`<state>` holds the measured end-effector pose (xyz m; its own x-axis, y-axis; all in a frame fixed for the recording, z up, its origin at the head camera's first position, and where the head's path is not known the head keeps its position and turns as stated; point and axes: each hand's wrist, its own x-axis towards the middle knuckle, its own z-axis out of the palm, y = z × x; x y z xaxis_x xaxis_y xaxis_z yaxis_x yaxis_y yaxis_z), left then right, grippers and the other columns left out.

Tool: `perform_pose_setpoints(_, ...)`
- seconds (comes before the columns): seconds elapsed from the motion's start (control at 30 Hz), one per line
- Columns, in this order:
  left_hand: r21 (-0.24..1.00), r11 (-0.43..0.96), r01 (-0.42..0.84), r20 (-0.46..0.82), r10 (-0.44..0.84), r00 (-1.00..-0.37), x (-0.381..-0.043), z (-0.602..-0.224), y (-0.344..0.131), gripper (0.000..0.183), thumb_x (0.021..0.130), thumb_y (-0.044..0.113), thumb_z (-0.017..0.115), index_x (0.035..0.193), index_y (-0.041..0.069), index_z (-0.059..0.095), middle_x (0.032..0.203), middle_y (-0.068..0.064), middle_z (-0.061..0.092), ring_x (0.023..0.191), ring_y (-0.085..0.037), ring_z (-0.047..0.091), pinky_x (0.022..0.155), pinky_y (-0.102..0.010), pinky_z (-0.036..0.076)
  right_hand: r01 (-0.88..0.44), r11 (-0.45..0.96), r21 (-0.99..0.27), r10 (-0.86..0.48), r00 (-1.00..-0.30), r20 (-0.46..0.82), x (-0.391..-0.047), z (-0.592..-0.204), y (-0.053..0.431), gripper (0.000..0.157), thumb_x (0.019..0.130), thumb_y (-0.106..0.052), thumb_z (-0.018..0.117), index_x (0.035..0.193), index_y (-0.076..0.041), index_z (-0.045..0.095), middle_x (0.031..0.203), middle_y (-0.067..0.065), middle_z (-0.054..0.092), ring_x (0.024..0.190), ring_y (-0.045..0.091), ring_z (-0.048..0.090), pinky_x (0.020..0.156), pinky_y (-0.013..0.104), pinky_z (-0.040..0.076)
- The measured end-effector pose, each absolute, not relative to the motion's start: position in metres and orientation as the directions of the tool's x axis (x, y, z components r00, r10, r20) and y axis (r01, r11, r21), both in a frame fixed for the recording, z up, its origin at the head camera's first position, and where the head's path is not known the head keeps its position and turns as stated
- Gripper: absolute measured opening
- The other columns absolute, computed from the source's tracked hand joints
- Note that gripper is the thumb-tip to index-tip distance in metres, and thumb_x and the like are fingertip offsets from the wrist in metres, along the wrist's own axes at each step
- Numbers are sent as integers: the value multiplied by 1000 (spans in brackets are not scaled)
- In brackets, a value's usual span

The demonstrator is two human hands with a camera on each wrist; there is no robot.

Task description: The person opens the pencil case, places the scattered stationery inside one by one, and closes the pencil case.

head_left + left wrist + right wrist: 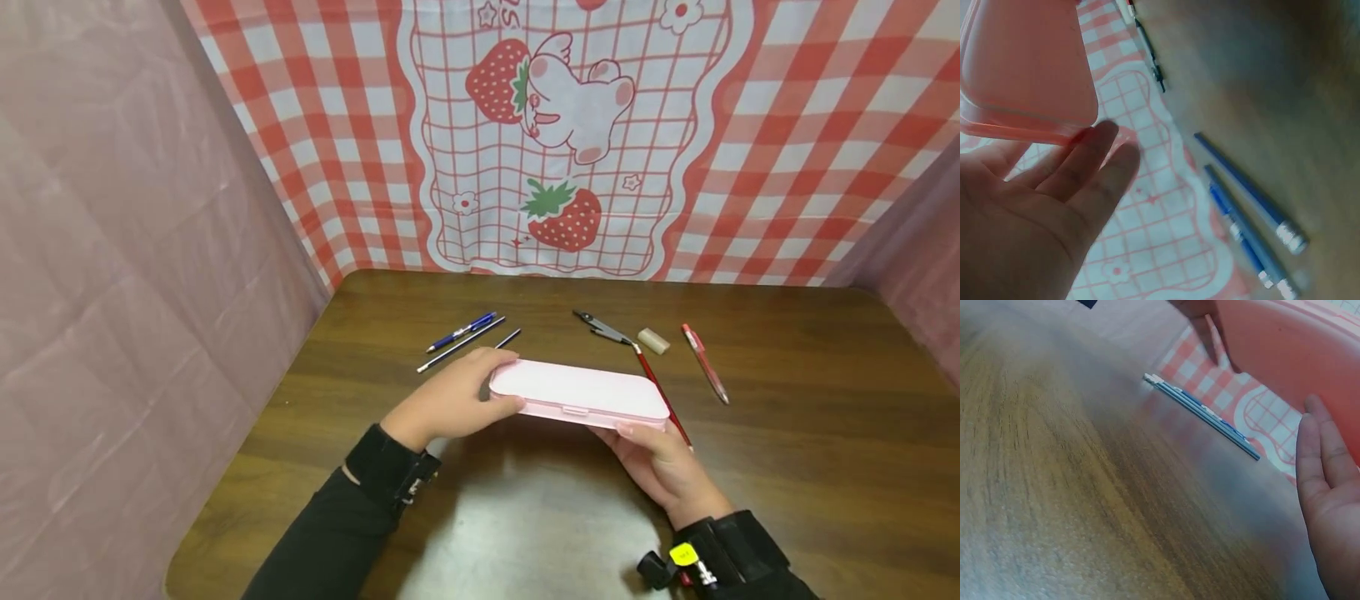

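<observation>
A closed pink pencil case (577, 390) with a pale lid is held up over the table, its small front clasp facing me. My left hand (457, 396) grips the left end, thumb at the front edge and fingers at the far side. At the right front corner, my right hand (663, 467) holds the case with the thumb on the edge and fingers beneath. The left wrist view shows the underside of the case (1029, 62) above the left fingers. In the right wrist view, right fingertips press against its pink bottom (1285, 356).
On the wooden table (300, 475), a blue pen (462, 332) and two pencils lie back left. Further right are a grey compass (603, 327), a whitish eraser (653, 341), a red pencil (667, 398) partly behind the case, and a pink-red pen (705, 364). A checked cloth (337, 125) hangs behind.
</observation>
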<state>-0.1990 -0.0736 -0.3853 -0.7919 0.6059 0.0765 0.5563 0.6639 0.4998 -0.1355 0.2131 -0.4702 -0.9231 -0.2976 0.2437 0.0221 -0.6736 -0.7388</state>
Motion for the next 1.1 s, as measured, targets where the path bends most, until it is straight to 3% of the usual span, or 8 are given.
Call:
perform_pose_setpoints(0.23, 612, 620, 491, 73, 574, -815, -196, -396, -70, 61, 93, 52, 56, 141, 16, 48, 134, -2, 46, 112, -14, 50, 99, -38, 42, 27, -665, -747, -302, -924, 235, -136, -470, 213, 47, 93, 13, 40, 136, -6, 45, 129, 6, 58, 114, 22, 59, 101, 40, 45)
perform_pose_setpoints(0.5, 669, 601, 437, 90, 518, -851, -194, -402, -66, 57, 95, 52, 51, 140, 17, 48, 139, -3, 44, 117, -16, 49, 100, -41, 42, 39, -643, -765, -290, -937, 197, -135, -469, 214, 47, 94, 11, 41, 137, -8, 44, 130, 5, 56, 117, 22, 57, 100, 40, 46)
perform_pose_setpoints(0.7, 743, 523, 418, 142, 487, -862, -196, -405, -70, 52, 95, 45, 56, 135, 11, 52, 135, -5, 49, 114, -16, 51, 101, -38, 41, -19, -589, -808, -267, -939, 217, -132, -464, 213, 59, 91, 13, 45, 143, -9, 30, 130, 6, 54, 115, 18, 57, 97, 35, 47)
perform_pose_setpoints(0.8, 772, 505, 386, 138, 459, -878, -196, -408, -72, 49, 95, 42, 57, 132, 10, 54, 132, -6, 51, 116, -16, 50, 103, -39, 39, -68, -479, -875, -259, -942, 214, -129, -461, 215, 65, 89, 14, 49, 143, -11, 24, 132, 11, 49, 114, 16, 56, 94, 31, 49)
perform_pose_setpoints(0.93, 793, 505, 342, 110, 433, -895, -194, -408, -76, 47, 95, 42, 58, 130, 9, 56, 130, -7, 53, 118, -18, 50, 104, -41, 38, -107, -224, -969, -229, -960, 159, -127, -457, 221, 69, 84, 13, 59, 141, -9, 27, 132, 20, 45, 110, 14, 57, 89, 26, 50)
perform_pose_setpoints(1.1, 788, 532, 309, 66, 427, -902, -195, -411, -78, 51, 95, 47, 55, 128, 9, 57, 128, -7, 55, 117, -19, 51, 103, -42, 39, -51, 143, -988, -179, -984, 25, -126, -452, 227, 70, 80, -1, 75, 139, 0, 37, 122, 23, 56, 99, 16, 62, 78, 26, 53)
